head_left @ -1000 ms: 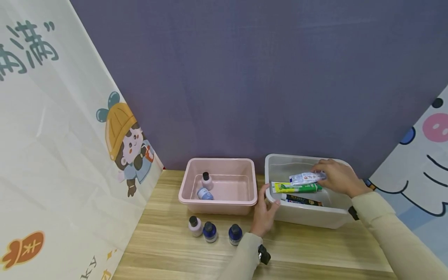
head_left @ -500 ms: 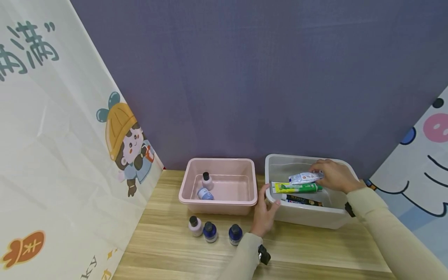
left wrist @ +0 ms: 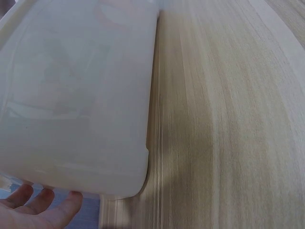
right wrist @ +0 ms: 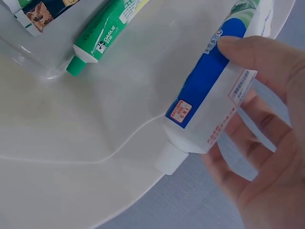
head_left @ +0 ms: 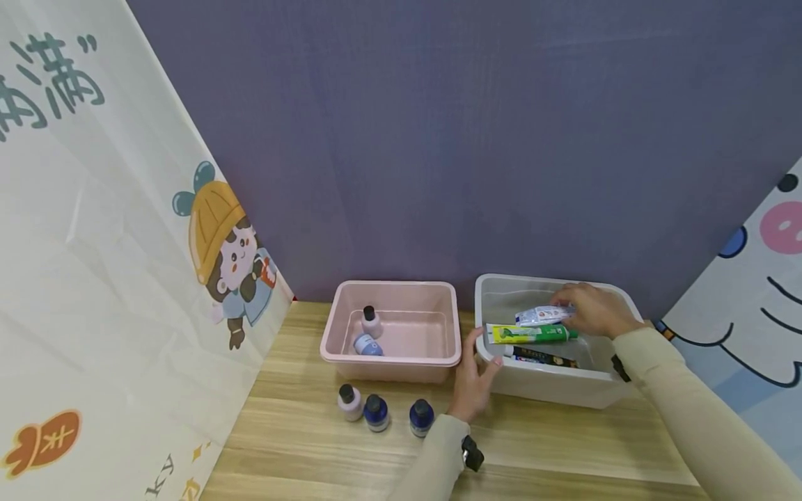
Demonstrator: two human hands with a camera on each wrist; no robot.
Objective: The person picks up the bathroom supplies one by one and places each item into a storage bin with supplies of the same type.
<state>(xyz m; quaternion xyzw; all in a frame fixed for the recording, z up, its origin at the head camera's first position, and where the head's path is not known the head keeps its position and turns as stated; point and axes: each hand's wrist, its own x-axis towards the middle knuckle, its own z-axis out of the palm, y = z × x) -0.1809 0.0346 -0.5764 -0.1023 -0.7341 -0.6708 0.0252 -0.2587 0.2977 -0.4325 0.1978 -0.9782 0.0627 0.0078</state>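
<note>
My right hand (head_left: 594,311) is inside the white plastic bin (head_left: 551,387), pinching a blue and white toothpaste tube (right wrist: 209,81) between thumb and fingers. In the right wrist view the tube slants, its white cap pointing down. Beside it in the bin lie a green and yellow toothpaste tube (head_left: 529,334) and a dark toothpaste tube (head_left: 544,358). My left hand (head_left: 471,386) grips the bin's near left corner, thumb at the front rim and fingers along the left side. The left wrist view shows its fingertips (left wrist: 72,199) against the bin wall.
Left of the white bin stands a pink bin (head_left: 391,372) with two small bottles inside. On the wooden table (head_left: 301,452) in front are a pale bottle (head_left: 349,403) and two dark blue bottles (head_left: 376,414). A blue-grey panel (head_left: 401,153) rises behind.
My right hand has moved slightly left and back with the blue and white toothpaste tube, which sits lower behind the green one. The left hand stays at the bin corner.
</note>
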